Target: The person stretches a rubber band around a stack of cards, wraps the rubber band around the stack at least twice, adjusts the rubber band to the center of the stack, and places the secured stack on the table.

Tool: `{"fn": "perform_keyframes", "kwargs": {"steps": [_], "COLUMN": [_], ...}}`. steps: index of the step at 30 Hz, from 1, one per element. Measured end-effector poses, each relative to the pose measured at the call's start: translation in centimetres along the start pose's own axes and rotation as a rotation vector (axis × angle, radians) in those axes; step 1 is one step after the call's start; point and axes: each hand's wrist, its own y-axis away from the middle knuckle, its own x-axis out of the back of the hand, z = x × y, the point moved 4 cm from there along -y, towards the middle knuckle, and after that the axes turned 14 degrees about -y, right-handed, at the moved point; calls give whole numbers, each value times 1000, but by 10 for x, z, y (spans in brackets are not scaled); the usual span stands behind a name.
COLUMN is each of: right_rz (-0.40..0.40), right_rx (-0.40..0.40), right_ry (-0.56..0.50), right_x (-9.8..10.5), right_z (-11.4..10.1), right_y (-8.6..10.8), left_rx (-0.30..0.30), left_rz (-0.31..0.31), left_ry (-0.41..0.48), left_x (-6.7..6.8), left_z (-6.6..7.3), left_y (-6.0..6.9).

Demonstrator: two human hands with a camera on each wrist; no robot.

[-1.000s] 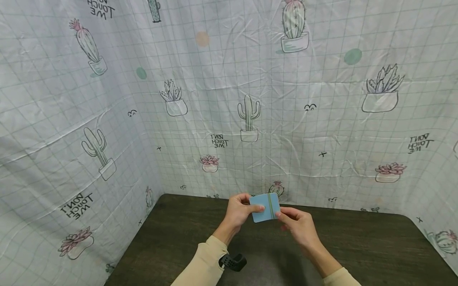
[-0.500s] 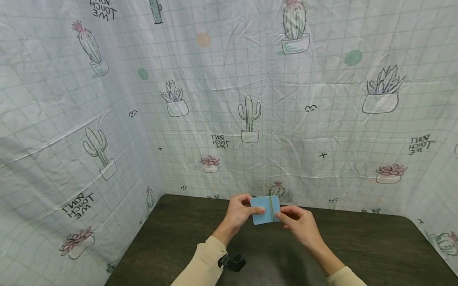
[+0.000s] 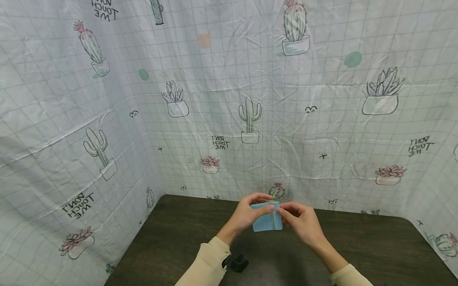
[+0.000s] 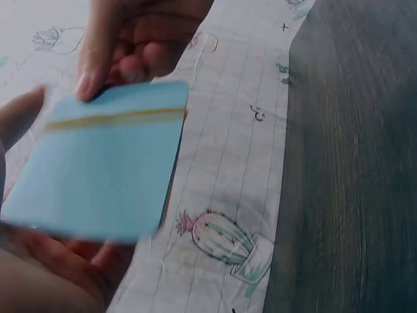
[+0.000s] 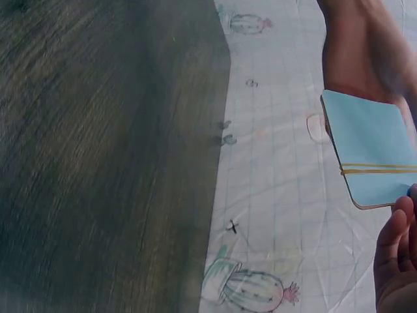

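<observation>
A thin light blue square stack with rounded corners, perhaps cards (image 3: pixel 262 222), is held above the table, with a yellowish elastic band (image 4: pixel 117 119) running round it near one side. My left hand (image 3: pixel 247 214) holds it from the left: the fingers lie behind it, and the thumb reaches over its front near the upper edge. In the left wrist view that thumb (image 4: pixel 23 116) is blurred and looks lifted off the surface. My right hand (image 3: pixel 302 222) pinches the stack's upper right corner near the band. The back of the stack is hidden in the head view.
Below the hands lies a dark wood-grain table (image 3: pixel 186 230). A white grid-patterned curtain (image 3: pixel 214 99) with printed cacti hangs behind it and along both sides. A black strap (image 3: pixel 236 263) hangs at my left sleeve.
The stack has dropped slightly and turned in the hands. My left hand has shifted right and its thumb slid up towards the upper edge; my right fingers moved from the lower right side to the top corner.
</observation>
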Motion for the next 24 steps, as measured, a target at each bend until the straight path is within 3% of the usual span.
{"fn": "perform_keyframes", "kwargs": {"steps": [4,7,13,17,20,24], "right_rz": [-5,17,45,52,51,76], "right_rx": [27,21,16,32,43,26], "right_ry": [-30,-42,-24,-22,-25,-36], "right_x": [-6,-7,-7,-6,-6,-4], "right_z": [-3,-5,-6,-7,-9,-11], "right_y": [2,2,3,4,3,3], "left_rx": [-41,-31,3,-6,-29,-15], "left_rz": [75,136,197,214,185,52], "left_ry": [-28,-23,0,10,27,63], "left_x": [-3,-2,2,4,5,0], "left_z": [4,6,6,6,4,-3], "left_y": [-3,-4,-5,-5,-4,1]}}
